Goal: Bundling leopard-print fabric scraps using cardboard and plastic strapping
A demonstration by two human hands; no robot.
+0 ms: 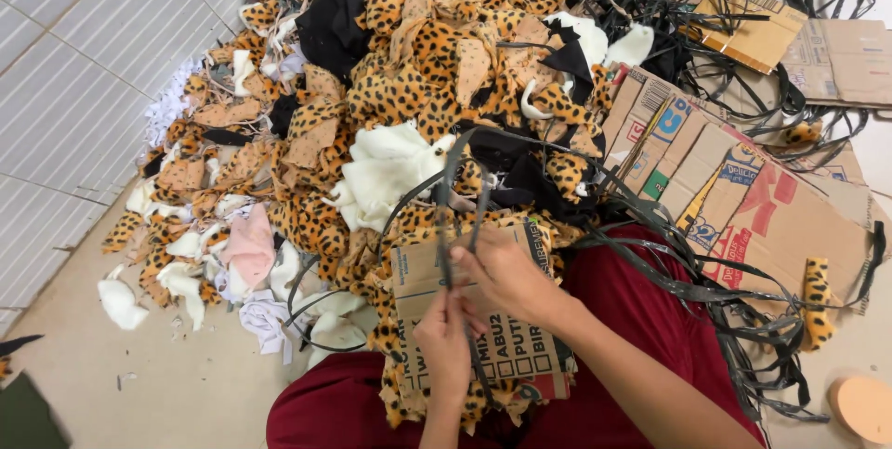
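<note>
Pale floor tiles [84, 59] are heaped with leopard-print fabric scraps [409, 86], while near the lap a dark flat plastic strap [452, 217] is pinched taut by the left hand [444, 342] and right hand [506, 272] over a printed cardboard piece [506, 342], seemingly as backing.

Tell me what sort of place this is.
Probably an informal sewing or craft workroom, worked on the floor. A big heap of leopard-print fabric scraps covers the pale tiled floor, flattened brown cardboard boxes lie beside it, and both hands handle dark grey plastic strapping.
</note>
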